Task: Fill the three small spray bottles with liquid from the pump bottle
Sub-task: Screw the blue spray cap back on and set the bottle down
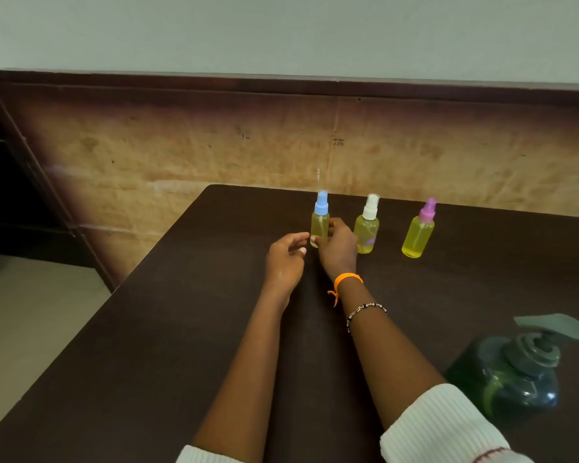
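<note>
Sitting nearest the camera at lower right, the pump bottle (pixel 508 379) is dark green w/ its nozzle pointing right, standing on the bench (pixel 147 362) well apart from the small bottles; the lower body is cut by the frame edge, so its liquid level can't be read. White ribbed sleeves show at the bottom edge. An orange band (pixel 347 279) and a bead bracelet (pixel 365 310) circle the right wrist.

Further out, the right hand (pixel 338 248) has its fingers curled round the lower part of the blue-capped spray bottle (pixel 320 225), which stands upright on the bench. The left hand (pixel 286 259) hovers just beside it, fingers loosely bent, holding nothing. To the right sit the white-capped bottle (pixel 366 228) and, a bit apart, the pink-capped bottle (pixel 418 233), both upright and capped.

Progress, judged from this: all 3 bottles show yellow liquid approx. to the shoulder and all caps are on, so filling looks done or v. nearly so. Probably only setting the blue one in line is left.

Bench top is dark brown, matte, w/ a rounded far corner. Beyond it runs a worn wooden panel (pixel 281 145) w/ a dark top rail, then a pale wall above; light floor at left.
</note>
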`<state>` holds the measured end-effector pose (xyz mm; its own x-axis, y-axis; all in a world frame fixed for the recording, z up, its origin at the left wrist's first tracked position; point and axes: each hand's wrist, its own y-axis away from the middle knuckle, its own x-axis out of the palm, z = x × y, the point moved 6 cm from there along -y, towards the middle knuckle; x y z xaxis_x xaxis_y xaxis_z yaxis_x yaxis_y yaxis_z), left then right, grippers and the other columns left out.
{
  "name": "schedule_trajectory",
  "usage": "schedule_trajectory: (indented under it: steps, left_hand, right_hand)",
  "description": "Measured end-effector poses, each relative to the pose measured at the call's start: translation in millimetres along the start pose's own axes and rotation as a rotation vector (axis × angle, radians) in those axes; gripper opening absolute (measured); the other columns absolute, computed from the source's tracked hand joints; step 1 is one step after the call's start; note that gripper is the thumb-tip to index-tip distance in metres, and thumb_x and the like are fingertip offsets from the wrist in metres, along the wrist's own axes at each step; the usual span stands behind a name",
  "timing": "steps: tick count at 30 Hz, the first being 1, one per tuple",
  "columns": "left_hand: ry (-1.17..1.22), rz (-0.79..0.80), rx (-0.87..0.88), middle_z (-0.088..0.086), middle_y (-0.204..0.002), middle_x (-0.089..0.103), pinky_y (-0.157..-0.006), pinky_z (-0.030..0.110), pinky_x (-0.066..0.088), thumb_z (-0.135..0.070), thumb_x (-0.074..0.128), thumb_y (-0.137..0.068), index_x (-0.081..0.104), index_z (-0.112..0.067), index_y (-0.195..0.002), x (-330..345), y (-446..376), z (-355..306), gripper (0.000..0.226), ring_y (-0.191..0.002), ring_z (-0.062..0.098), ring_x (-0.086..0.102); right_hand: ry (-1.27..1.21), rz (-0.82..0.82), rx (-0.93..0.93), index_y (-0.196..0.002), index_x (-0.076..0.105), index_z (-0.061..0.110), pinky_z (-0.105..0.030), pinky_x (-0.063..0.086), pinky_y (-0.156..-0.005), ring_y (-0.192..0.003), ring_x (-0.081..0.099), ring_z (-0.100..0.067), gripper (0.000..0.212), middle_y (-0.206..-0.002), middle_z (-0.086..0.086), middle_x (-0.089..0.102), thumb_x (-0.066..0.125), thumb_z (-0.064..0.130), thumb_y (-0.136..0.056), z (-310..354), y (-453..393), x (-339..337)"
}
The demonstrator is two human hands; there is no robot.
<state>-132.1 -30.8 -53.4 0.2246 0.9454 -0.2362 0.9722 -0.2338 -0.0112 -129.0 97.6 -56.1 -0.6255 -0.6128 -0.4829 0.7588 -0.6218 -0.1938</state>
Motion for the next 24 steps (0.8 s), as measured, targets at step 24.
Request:
schedule_trajectory:
  steps: [24]
  left_hand:
    - [0.292, 0.213, -0.036, -0.007, -0.108, 0.061, -0.084, 0.02, 0.05, -0.007, 0.042, -0.098, 0.062, -0.024, -0.109, 42, 188, -31, 0.029, -0.103, 0.004, 0.058]
  right_hand:
    - [-0.074, -0.033, -0.262, -0.095, 0.064, 0.028, -0.01, 0.045, -0.081, -0.095, 0.059, 0.003, 0.029, -0.095, 0.021, 0.061, 0.063, 0.002, -0.083, 21, 255, -174]
